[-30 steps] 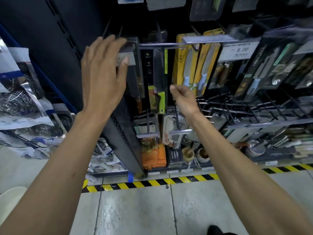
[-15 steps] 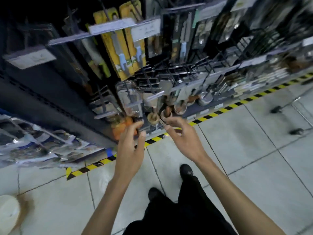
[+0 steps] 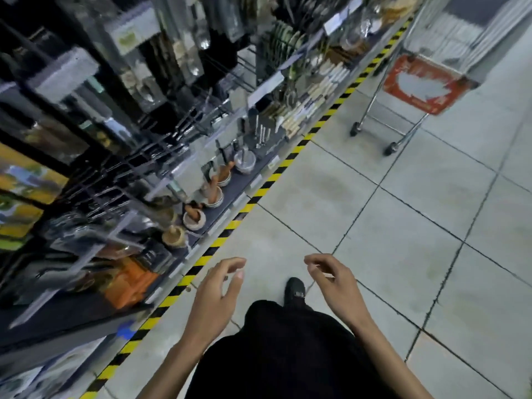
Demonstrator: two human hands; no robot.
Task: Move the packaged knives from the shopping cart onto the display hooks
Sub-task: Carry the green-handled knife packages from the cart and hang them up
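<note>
A person stands in a shop aisle on a grey tiled floor (image 3: pixel 403 226), looking down past black trousers (image 3: pixel 288 341) and one black shoe (image 3: pixel 295 289). From nine to twelve o'clock runs a dark display rack (image 3: pixel 72 321), badly blurred. Black wire display hooks (image 3: pixel 121 171) jut out at ten o'clock, some carrying hanging packs. At the far nine o'clock edge hang yellow packs (image 3: pixel 20 180), which may be the packaged knives, though the blur hides their contents. Small mortars with pestles (image 3: pixel 194 218) sit in a row on the bottom shelf, with an orange box (image 3: pixel 129 280) further along at eight o'clock. A yellow and black striped tape (image 3: pixel 259 194) marks the floor along the foot of the rack.

The shopping cart (image 3: pixel 371 110) stands at one o'clock, well apart from the person, close to the tape, with a red panel on its end. Its basket is cut off by the top edge, so its load cannot be seen.

Both bare forearms reach forward at waist height. The left hand (image 3: pixel 218 286) hangs at six o'clock near the tape, fingers loosely curled, thumb apart, holding nothing. The right hand (image 3: pixel 334 280) is beside it at five o'clock, fingers bent downward, likewise holding nothing. Open floor lies between the hands and the cart.
</note>
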